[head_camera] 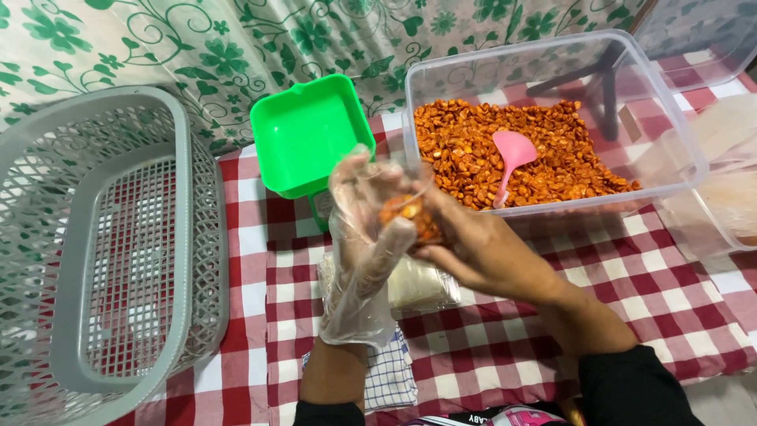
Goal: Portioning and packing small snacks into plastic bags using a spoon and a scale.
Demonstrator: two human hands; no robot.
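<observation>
My left hand [364, 237], in a loose clear plastic glove, and my bare right hand [473, 248] together hold a small clear bag of orange-red snack pieces [406, 214] above the checked tablecloth. Both hands close around the bag at the middle of the view. Behind them stands a clear plastic tub [670, 134] filled with the same orange-red pieces, and a pink scoop [511, 154] is stuck in them. A stack of flat clear bags [422, 285] lies on the cloth under my hands.
A grey lattice basket [102, 237] fills the left side. A green square tray [309, 130] on a small scale sits behind my hands. More clear tubs [725, 189] stand at the right. A folded checked cloth [394, 371] lies near me.
</observation>
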